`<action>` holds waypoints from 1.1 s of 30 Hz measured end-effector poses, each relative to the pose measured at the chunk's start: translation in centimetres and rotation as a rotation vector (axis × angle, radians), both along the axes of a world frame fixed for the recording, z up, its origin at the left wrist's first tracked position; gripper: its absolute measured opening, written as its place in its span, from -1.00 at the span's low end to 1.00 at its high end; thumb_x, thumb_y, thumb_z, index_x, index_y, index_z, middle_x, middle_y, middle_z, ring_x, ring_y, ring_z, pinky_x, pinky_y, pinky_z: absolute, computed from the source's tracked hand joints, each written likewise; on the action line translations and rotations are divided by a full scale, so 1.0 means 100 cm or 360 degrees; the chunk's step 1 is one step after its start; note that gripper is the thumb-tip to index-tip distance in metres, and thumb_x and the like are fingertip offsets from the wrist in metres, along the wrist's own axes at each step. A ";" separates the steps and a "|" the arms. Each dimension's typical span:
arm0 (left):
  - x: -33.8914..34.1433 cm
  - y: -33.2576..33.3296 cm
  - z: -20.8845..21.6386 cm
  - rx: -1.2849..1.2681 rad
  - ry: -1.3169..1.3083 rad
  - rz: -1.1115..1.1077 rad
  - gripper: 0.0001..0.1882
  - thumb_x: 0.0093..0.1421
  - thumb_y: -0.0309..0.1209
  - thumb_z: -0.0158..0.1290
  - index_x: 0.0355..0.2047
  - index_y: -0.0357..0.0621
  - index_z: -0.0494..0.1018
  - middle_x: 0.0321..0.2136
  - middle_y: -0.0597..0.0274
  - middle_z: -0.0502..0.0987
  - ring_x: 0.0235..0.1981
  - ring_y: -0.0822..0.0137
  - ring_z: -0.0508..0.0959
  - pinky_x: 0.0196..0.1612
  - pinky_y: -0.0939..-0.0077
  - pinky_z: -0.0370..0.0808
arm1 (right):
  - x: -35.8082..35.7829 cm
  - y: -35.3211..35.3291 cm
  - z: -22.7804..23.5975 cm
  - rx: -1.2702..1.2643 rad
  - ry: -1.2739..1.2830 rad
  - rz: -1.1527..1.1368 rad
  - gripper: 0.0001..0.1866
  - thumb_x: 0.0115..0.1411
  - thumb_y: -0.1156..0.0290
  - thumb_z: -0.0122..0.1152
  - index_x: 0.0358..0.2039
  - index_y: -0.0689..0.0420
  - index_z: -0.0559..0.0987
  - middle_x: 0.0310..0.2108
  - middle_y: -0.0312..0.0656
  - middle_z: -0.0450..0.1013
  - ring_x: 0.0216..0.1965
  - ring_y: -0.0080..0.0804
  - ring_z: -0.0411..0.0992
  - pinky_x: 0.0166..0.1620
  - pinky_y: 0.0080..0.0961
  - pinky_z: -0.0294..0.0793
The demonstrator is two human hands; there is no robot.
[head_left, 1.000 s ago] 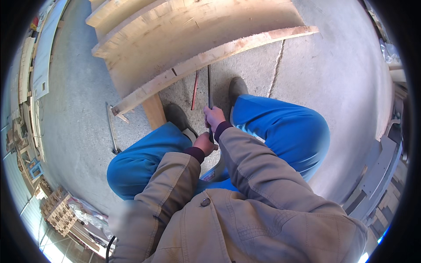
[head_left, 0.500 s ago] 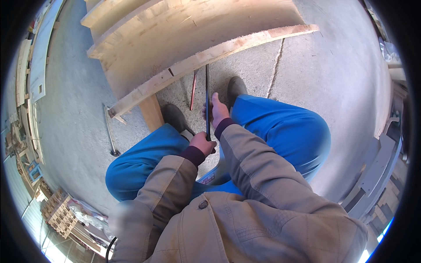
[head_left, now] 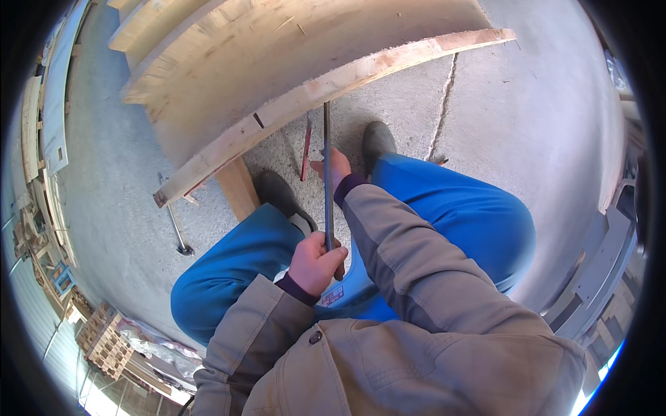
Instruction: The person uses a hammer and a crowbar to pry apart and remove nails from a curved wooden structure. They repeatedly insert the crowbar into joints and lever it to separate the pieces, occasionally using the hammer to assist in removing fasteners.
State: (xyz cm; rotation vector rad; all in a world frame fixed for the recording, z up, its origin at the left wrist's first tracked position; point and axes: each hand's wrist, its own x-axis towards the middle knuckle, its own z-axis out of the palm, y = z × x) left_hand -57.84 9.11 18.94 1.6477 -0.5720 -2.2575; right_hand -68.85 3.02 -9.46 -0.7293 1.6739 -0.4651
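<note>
A long, dark metal bar [head_left: 328, 139] runs from the wooden piece's edge down between my knees. My left hand [head_left: 316, 265] is closed round its near end. Farther up, my right hand [head_left: 338, 168] is at the bar, its fingers passing behind it and showing on the left side. The bar's far end meets or goes under the near edge of a big wooden piece [head_left: 291, 62], made of a broad board and thick edge strips; that end is hidden. A thin red rod [head_left: 306, 149] lies just left of the bar.
My boots [head_left: 378, 141] stand either side of the bar on concrete. A wooden plank [head_left: 237, 187] sticks out below the wooden piece beside my left boot. On the left lies a metal rod with a black end [head_left: 182, 243]. Stacked timber [head_left: 104, 340] lines the lower left.
My left hand has drawn back toward my body, and more of the bar shows above it. The right hand's raised thumb has come down, and its fingers now reach past the bar.
</note>
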 end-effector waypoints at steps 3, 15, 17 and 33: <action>-0.002 -0.008 0.005 0.0127 0.0013 0.0009 -0.87 0.23 -0.52 0.07 -0.33 -0.30 0.33 -0.63 0.17 0.46 -0.64 0.38 0.49 -0.56 0.50 0.40 | 0.010 -0.018 -0.007 -0.0244 0.0376 0.0389 -0.54 0.06 0.22 0.38 -0.15 0.30 0.53 -0.27 0.11 0.56 -0.18 -0.03 0.57 -0.11 -0.22 0.53; 0.002 -0.022 0.014 0.0314 0.0009 -0.0147 -0.82 0.24 -0.53 0.06 -0.23 -0.33 0.31 -0.54 0.16 0.48 -0.55 0.38 0.54 -0.44 0.50 0.46 | 0.022 -0.046 -0.002 0.0292 0.0404 0.0373 -0.49 0.05 0.06 0.34 -0.21 0.29 0.58 -0.20 0.19 0.55 -0.10 0.09 0.54 -0.04 -0.14 0.52; 0.002 -0.024 0.017 0.0290 0.0037 -0.0124 -0.82 0.25 -0.52 0.07 -0.24 -0.32 0.30 -0.57 0.17 0.48 -0.56 0.39 0.53 -0.44 0.51 0.45 | 0.022 -0.052 -0.006 0.0330 0.0403 0.0388 -0.51 0.08 0.11 0.30 -0.17 0.30 0.59 -0.14 0.22 0.54 -0.07 0.12 0.53 -0.02 -0.12 0.52; -0.013 -0.015 0.019 0.0041 -0.0160 0.0011 -0.90 0.19 -0.55 0.03 -0.34 -0.37 0.38 -0.66 0.16 0.46 -0.69 0.39 0.44 -0.58 0.53 0.37 | -0.034 -0.008 0.034 0.0451 0.0618 0.0111 -0.75 0.31 0.45 -0.07 -0.10 0.21 0.54 -0.08 0.19 0.52 0.03 0.14 0.48 0.07 -0.08 0.48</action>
